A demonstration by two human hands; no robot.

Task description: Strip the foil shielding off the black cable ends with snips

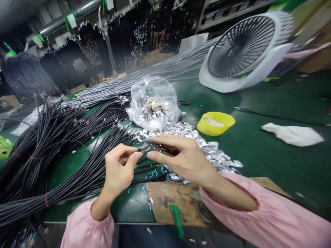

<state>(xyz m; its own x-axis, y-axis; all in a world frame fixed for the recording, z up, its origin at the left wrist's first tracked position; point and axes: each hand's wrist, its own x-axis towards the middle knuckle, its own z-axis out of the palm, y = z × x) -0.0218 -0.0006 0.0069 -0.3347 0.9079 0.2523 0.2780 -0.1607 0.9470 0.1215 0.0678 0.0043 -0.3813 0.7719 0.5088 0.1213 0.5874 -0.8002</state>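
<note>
Above the bench, my left hand (120, 168) pinches the stripped end of a cable (142, 147) between thumb and forefinger, and thin bare strands show at its tip. My right hand (186, 158) is closed around a slim dark tool (165, 148), mostly hidden by the fingers; its kind cannot be made out. Right thumb and forefinger sit close beside the strands. Below and behind the right hand spreads a heap of silver foil scraps (219, 155). Bundled black cables (85, 172) lie to the left, their stripped ends pointing toward my hands.
A clear plastic bag (155, 88) of metallic pieces stands behind my hands. To the right are a yellow dish (216, 124), a white cloth (293, 134) and a white fan (243, 51). Cardboard (176, 199) with a green-handled object (177, 220) lies at the front edge.
</note>
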